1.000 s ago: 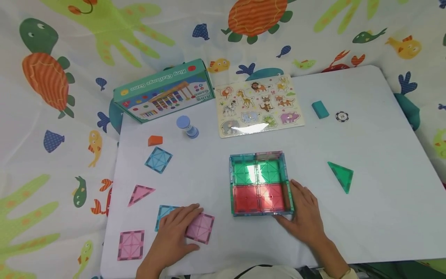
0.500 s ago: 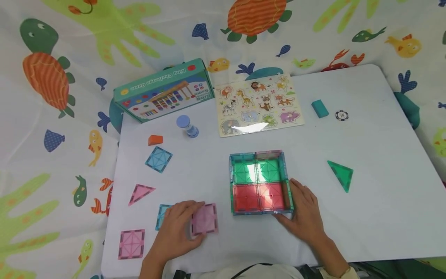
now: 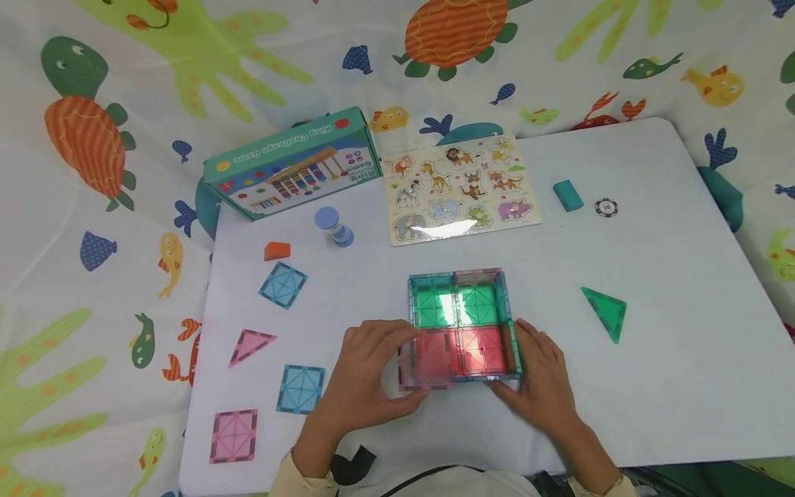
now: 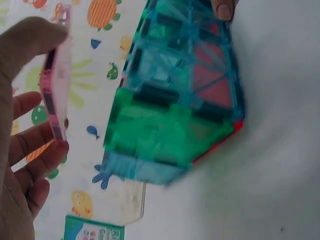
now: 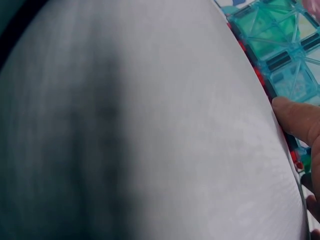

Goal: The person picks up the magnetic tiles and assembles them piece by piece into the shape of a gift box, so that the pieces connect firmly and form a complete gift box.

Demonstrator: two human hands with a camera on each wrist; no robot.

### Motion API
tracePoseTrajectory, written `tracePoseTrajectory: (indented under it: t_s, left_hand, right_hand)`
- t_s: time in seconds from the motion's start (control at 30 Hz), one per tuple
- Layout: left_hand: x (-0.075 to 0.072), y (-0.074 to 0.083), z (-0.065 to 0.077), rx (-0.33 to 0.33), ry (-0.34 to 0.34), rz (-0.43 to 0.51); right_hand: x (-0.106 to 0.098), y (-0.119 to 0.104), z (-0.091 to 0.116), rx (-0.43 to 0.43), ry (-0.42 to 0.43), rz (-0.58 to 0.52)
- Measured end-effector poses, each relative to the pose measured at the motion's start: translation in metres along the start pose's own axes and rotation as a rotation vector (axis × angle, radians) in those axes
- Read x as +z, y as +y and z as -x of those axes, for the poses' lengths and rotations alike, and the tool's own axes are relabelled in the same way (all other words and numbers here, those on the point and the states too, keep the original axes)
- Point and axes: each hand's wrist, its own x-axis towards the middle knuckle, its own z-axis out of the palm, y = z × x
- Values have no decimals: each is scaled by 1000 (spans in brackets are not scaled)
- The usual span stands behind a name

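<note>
My left hand [image 3: 366,376] pinches a pink square magnetic tile [image 3: 425,362] between thumb and fingers, over the front left corner of an open-topped box of translucent magnetic tiles [image 3: 481,352]. Up close in the left wrist view, the pink tile [image 4: 61,85] stands edge-on, apart from the box's green and blue walls [image 4: 165,65]. The box has a green and red floor. My right hand [image 3: 546,379] holds its front right corner, fingers along the right wall and thumb at the front. The right wrist view shows that thumb [image 5: 295,117] on the blue front wall.
Left on the white table lie blue square tiles [image 3: 301,389], a pink square tile [image 3: 233,436], a pink triangle [image 3: 250,346] and an orange block [image 3: 277,250]. Behind are a game box [image 3: 292,166] and an animal puzzle [image 3: 462,190]. A green triangle [image 3: 605,314] lies right.
My left hand has picked up the pink square tile from beside the blue one and carried it right to the box. My right hand has stayed at the box's corner.
</note>
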Motion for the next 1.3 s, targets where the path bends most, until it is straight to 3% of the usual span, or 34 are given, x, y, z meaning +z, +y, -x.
tracePoseTrajectory:
  t_s: [0.2,0.6,1.0,1.17,1.3]
  left_hand:
    - [13,4,-6,22,-61,-86]
    - [23,-1,-6,-49,-179,-176]
    - [27,-5,0,-42,-119,-130]
    - [22,-8,10,-128,-145,-118]
    - [11,-22,28,-234,-137,-141]
  right_hand:
    - [1,0,0,4,-19,-9]
    - [0,0,-1,25,-36,15]
    - [1,0,-1,26,-30,21]
    - [0,-1,-1,16,-20,31]
    - [-1,-1,0,26,-21,34]
